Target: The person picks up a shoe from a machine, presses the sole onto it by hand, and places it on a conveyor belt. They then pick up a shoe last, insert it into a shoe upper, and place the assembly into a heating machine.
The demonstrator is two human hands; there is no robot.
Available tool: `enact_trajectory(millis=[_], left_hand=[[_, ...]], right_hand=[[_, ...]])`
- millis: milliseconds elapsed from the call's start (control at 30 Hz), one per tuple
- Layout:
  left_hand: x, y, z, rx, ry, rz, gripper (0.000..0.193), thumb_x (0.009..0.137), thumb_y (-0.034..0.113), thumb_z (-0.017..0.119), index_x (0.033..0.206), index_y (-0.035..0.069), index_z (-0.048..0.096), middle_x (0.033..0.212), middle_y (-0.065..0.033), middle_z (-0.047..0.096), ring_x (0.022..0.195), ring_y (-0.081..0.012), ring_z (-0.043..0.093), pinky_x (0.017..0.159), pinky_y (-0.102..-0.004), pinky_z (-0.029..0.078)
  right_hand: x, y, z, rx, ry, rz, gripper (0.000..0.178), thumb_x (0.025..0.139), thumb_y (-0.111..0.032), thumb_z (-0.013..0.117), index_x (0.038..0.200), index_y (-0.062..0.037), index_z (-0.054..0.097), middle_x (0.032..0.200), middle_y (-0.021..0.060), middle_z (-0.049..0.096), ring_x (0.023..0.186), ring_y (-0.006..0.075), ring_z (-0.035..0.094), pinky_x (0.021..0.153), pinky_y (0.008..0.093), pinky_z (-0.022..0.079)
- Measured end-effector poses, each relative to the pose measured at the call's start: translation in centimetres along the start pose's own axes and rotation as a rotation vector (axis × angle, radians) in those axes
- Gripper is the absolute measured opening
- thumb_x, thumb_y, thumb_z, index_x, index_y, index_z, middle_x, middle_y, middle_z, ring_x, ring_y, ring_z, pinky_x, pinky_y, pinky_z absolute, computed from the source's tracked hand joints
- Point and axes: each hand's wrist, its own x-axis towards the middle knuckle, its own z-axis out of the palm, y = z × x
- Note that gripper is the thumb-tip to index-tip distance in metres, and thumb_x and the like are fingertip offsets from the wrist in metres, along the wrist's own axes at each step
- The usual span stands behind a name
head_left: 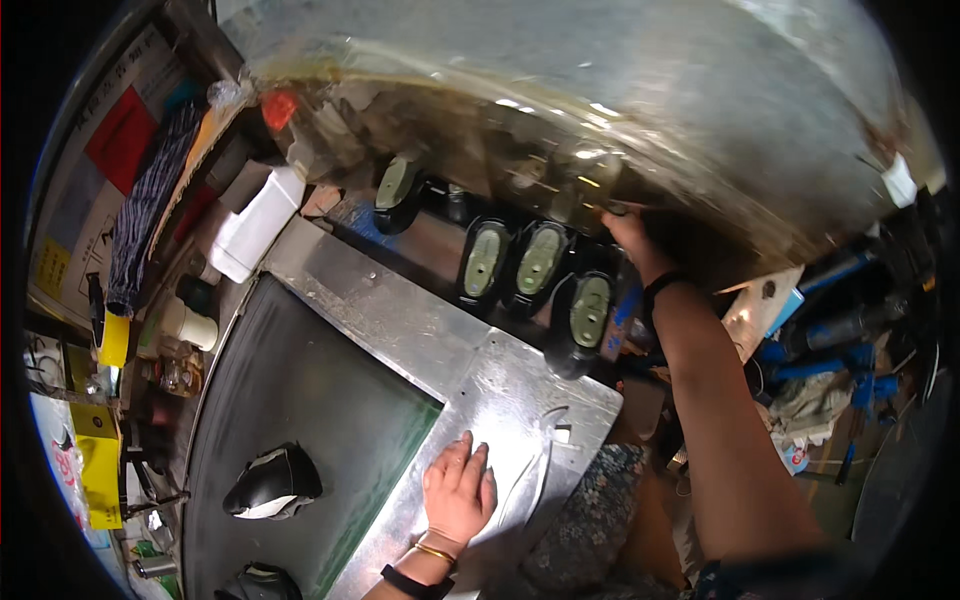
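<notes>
My left hand (460,492) lies palm down on the bright metal tabletop (372,325), fingers stretched out and holding nothing. Farther off, my right hand (628,236) reaches under the clear plastic sheet at the back; its fingertips are dim and partly hidden, so a grip cannot be made out. Below and left of it, several dark shoe uppers on lasts (540,262) stand in a row, their green soles facing up. The one nearest that hand (590,312) sits by the table's corner. Another, similar piece (396,184) stands farther left.
A dark conveyor belt (330,390) runs along the left, carrying a black shoe upper (274,484) and another (258,582) at the lower edge. Beyond it are a white plastic bin (258,222) and a thread spool (190,326). The plastic sheet (600,60) hangs low across the back. Blue-handled tools (830,365) crowd the right.
</notes>
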Motion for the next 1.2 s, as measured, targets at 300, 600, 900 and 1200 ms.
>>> enact_trajectory(millis=[300,600,900,1200], left_hand=[[-1.0,-0.6,0.6,-0.007,-0.04,-0.049,0.035,0.079,0.014,0.063,0.114,0.006,0.065,0.129,-0.0145,0.057,0.114,-0.0321,0.053,0.097,-0.0428,0.04],[-2.0,5.2,-5.6,-0.263,0.291,0.19,0.046,0.08,0.018,0.067,0.124,0.004,0.059,0.142,-0.0197,0.045,0.131,-0.0434,0.037,0.107,-0.0536,0.03],[-7.8,18.5,-14.2,-0.846,-0.286,0.352,0.082,0.072,0.015,0.082,0.141,-0.001,0.041,0.132,-0.0255,0.053,0.12,-0.0363,0.056,0.101,-0.0374,0.046],[-11.9,17.8,-8.5,-1.325,-0.18,-0.191,0.072,0.075,0.001,0.081,0.137,-0.005,0.046,0.122,-0.012,0.063,0.109,-0.0144,0.06,0.094,-0.0293,0.049]], right_hand=[[-3.9,-4.5,-3.4,0.737,-0.103,0.089,0.059,0.087,-0.027,0.063,0.137,-0.0025,0.045,0.126,0.0159,0.057,0.112,0.0273,0.058,0.095,0.0366,0.047],[-38.9,-18.1,-15.7,0.916,-0.371,0.25,0.047,0.089,-0.013,0.055,0.135,-0.0035,0.05,0.115,0.0084,0.063,0.101,0.0205,0.062,0.087,0.0332,0.051],[-56.1,-22.1,-18.5,0.53,-0.749,0.09,0.058,0.096,-0.037,0.057,0.139,-0.0013,0.041,0.111,0.0088,0.062,0.098,0.0139,0.061,0.078,0.0282,0.053],[-58.1,-14.6,-12.5,0.234,-0.382,-0.477,0.066,0.09,-0.022,0.069,0.144,-0.0041,0.037,0.117,0.0161,0.063,0.093,0.0192,0.064,0.081,0.0329,0.053]])
